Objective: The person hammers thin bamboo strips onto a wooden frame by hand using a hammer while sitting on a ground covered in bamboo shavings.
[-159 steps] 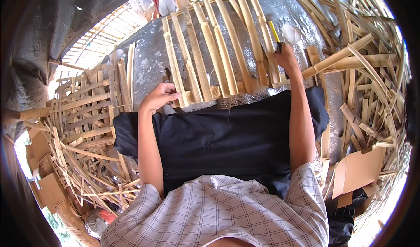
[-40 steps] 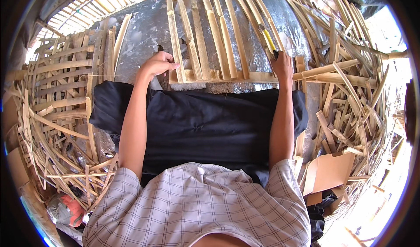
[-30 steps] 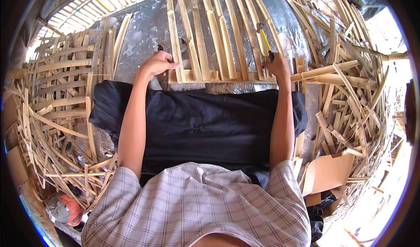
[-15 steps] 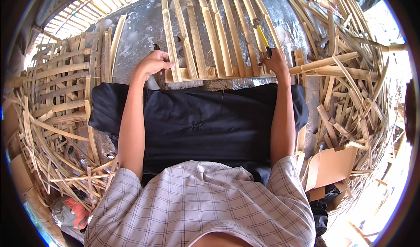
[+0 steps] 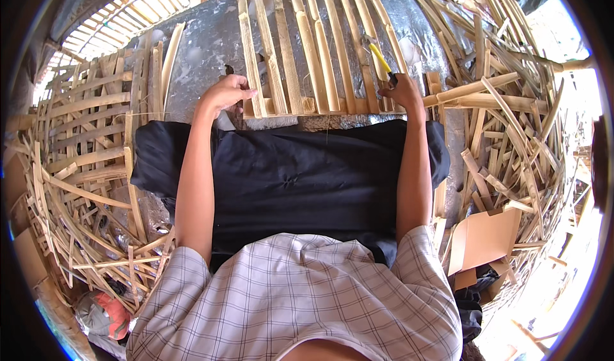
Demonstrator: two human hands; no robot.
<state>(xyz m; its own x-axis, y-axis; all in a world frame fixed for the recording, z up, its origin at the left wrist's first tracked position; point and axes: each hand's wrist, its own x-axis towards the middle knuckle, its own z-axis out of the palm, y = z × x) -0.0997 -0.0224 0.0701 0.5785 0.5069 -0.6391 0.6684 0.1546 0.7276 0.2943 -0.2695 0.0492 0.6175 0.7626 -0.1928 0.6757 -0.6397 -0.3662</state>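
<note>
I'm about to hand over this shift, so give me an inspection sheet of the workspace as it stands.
Surface: grey worktop, black cloth draped at its near edge.
Job's things: bamboo slat panel lying flat; yellow-handled tool.
Clutter: loose bamboo strips right, woven bamboo pieces left, cardboard.
Hands: left hand on the panel's left corner; right hand gripping the tool.
Cables: nothing seen.
Surroundings: bright daylight at right.

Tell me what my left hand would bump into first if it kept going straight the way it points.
Probably the bamboo slat panel: your left hand points right, its fingertips already at the panel's outermost slat near the bottom crosspiece. Depth is hard to judge.
</note>
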